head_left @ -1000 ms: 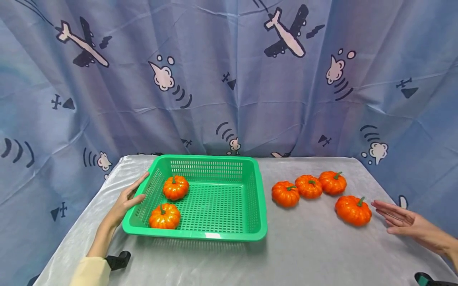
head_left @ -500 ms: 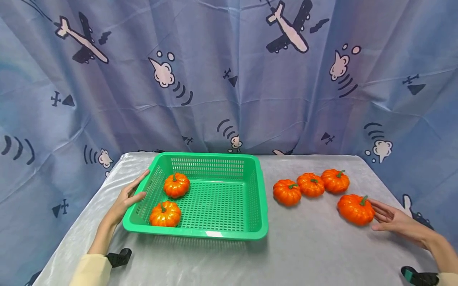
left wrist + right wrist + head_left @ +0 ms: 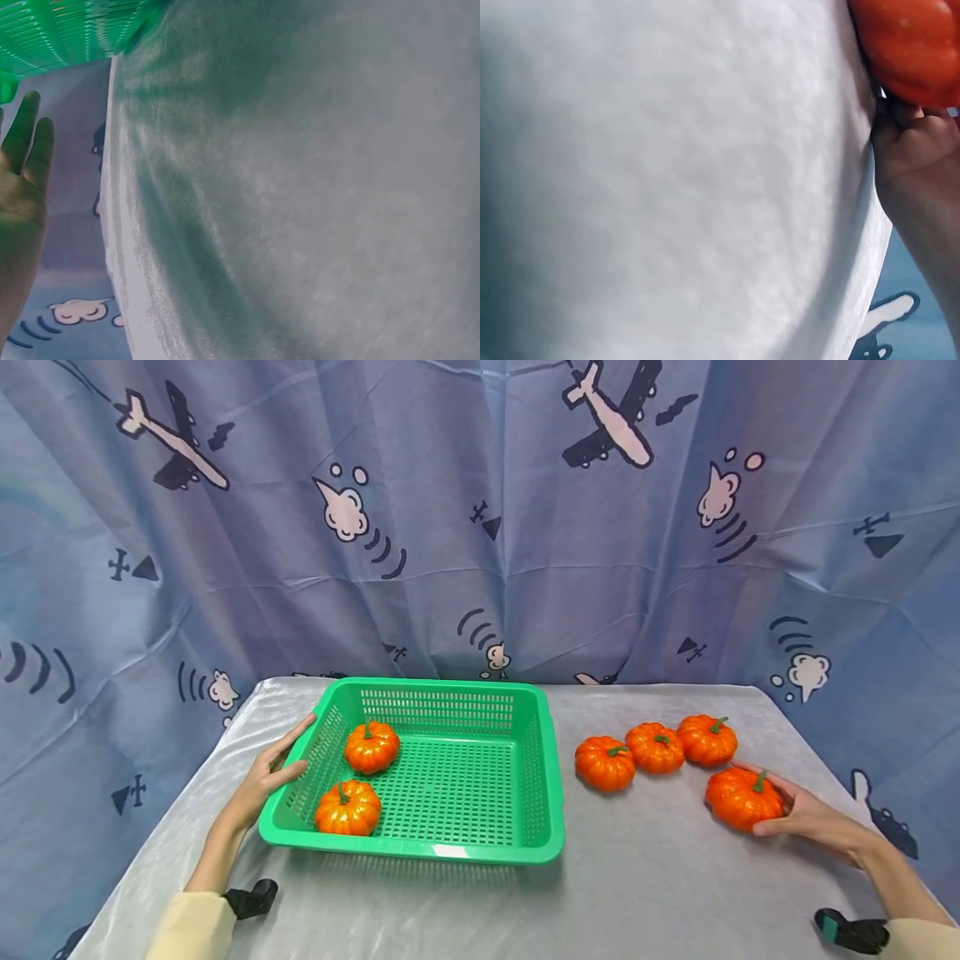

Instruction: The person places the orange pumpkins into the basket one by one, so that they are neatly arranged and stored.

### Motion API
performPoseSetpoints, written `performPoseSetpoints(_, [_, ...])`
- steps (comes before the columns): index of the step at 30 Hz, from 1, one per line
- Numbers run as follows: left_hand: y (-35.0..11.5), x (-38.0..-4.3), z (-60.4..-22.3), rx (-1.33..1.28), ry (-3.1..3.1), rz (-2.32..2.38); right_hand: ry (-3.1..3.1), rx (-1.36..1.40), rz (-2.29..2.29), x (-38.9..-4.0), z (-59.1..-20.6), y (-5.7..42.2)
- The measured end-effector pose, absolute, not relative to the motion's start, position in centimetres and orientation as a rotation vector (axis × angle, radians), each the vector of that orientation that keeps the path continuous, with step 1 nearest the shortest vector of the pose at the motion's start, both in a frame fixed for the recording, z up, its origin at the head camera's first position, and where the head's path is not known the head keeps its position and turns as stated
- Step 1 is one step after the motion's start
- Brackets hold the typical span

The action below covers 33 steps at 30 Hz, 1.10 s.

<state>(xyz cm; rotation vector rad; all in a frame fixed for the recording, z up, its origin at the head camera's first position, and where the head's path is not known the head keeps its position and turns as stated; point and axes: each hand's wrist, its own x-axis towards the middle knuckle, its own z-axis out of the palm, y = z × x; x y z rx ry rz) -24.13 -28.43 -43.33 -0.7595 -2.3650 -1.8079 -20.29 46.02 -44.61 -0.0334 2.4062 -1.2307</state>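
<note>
At the right, my right hand (image 3: pixel 813 818) grips a small orange pumpkin (image 3: pixel 742 799) with a green stem. Its thumb lies at the near side, and the fingers reach behind, partly hidden. The right wrist view shows this pumpkin (image 3: pixel 915 49) up against the fingers. My left hand (image 3: pixel 258 785) rests along the left rim of a green plastic basket (image 3: pixel 495 853), fingers straight. In the left wrist view those fingers extend upward just below the basket's slotted wall (image 3: pixel 67 30). Inside the basket, on its left side, sit two pumpkins, one farther back (image 3: pixel 372 747) and one nearer (image 3: pixel 348 808).
Between the basket and my right hand, three more pumpkins stand in a row: a left one (image 3: pixel 604 763), a middle one (image 3: pixel 655 748) and a right one (image 3: pixel 707 740). A pale cloth (image 3: pixel 637 885) covers the table. Behind it hangs a blue airplane-print curtain (image 3: pixel 450 527).
My right hand has moved left to the nearest pumpkin and closed its fingers and thumb around it. The left hand has stayed at the basket's rim.
</note>
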Motion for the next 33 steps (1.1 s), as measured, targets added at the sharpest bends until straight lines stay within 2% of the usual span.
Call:
performPoseSetpoints(14, [-28.5,-24.0,-43.3,-0.765,-2.339,-1.831,2.551,-0.154,-1.350,-19.9,-45.8,42.8])
performPoseSetpoints(24, [-28.4,-24.0,-43.4,-0.769,-2.335,-1.845,2.519,-0.073,-1.372,-20.3,-44.5,42.1])
performPoseSetpoints(33, [-28.4,-24.1,-43.3,-0.756,-2.346,-1.850,2.575,-0.188,-1.460,-20.8,-42.7,40.9])
